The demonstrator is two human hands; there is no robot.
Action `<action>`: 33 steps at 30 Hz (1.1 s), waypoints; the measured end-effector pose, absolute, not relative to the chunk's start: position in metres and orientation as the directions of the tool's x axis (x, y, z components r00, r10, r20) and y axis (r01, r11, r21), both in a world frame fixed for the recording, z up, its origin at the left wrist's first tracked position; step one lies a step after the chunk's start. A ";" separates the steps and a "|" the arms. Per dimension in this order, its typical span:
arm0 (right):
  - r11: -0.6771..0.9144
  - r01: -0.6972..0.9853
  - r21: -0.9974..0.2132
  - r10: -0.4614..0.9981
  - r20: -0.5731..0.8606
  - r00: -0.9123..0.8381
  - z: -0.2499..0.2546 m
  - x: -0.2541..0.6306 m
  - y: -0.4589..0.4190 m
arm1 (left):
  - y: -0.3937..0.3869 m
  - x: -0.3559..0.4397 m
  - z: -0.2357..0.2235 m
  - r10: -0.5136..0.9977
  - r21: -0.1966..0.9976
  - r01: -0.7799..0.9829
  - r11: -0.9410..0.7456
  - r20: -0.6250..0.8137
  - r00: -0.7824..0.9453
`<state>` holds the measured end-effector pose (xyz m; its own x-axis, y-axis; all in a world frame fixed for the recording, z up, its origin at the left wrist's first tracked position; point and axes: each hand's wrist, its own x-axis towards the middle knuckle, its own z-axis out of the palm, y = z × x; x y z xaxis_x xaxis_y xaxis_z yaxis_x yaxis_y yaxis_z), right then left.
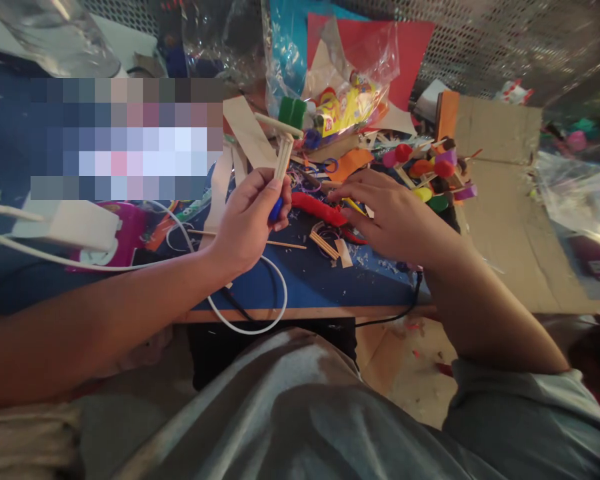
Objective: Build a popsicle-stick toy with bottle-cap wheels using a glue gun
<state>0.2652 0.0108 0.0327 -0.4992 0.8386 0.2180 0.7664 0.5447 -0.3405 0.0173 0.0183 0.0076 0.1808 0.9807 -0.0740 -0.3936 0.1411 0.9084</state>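
Observation:
My left hand (pixel 253 217) is closed around a small wooden-stick model (pixel 283 157). Bundled pale sticks make its upright part, and a crosswise stick tops it. A green block-like piece (pixel 293 112) shows at its upper end, and a blue rounded piece (pixel 276 210) by my fingers. Over the clutter to the right, my right hand (pixel 393 210) hovers palm down with thumb and fingers apart. Nearest its fingertips lies a red curved object (pixel 319 208), whose kind I cannot make out. Short tan sticks (pixel 325 245) lie just below, beside a pale paper scrap (pixel 344 253).
Several colourful stick pieces with round ends (pixel 430 170) lie right of centre, near a cardboard sheet (pixel 505 220). A white charger (pixel 67 227) trails a white cable (pixel 286 293) across the blue table (pixel 300 283). Behind are plastic-wrapped papers (pixel 365 47) and a yellow packet (pixel 347 107).

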 end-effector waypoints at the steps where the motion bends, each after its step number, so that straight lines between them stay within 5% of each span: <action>1: 0.540 0.787 -0.300 0.842 0.197 -0.502 0.029 0.270 0.015 | 0.018 0.017 0.007 0.980 0.912 -0.389 0.134 -0.063 0.191; 6: 0.492 0.853 -0.176 0.870 0.133 -0.474 0.006 0.283 0.032 | 0.016 0.015 0.002 0.967 0.921 -0.373 0.113 -0.016 0.255; 23: 0.524 0.828 -0.199 0.851 0.078 -0.519 0.010 0.257 0.030 | 0.019 0.014 -0.005 0.969 0.925 -0.374 0.067 0.029 0.246; 26: 0.484 0.806 -0.339 0.875 0.169 -0.454 0.019 0.270 0.037 | 0.017 0.013 -0.005 0.967 0.934 -0.355 0.048 0.045 0.249; 28: 0.395 0.739 -0.546 0.918 0.213 -0.334 0.023 0.282 0.039 | 0.016 0.012 -0.004 0.963 0.942 -0.334 0.045 0.048 0.264; 31: 0.235 0.349 -0.907 0.966 0.177 -0.188 0.024 0.290 0.037 | 0.015 0.011 -0.005 0.947 0.952 -0.304 0.027 0.072 0.312; 33: 0.172 0.057 -0.983 0.979 0.164 -0.121 0.023 0.284 0.032 | 0.013 0.010 -0.007 0.933 0.961 -0.277 0.008 0.093 0.349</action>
<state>0.2843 0.0322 0.0230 -0.1208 0.9790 0.1644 0.0570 0.1722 -0.9834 0.0098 0.0128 -0.0066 0.3489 0.9325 0.0928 -0.2769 0.0080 0.9609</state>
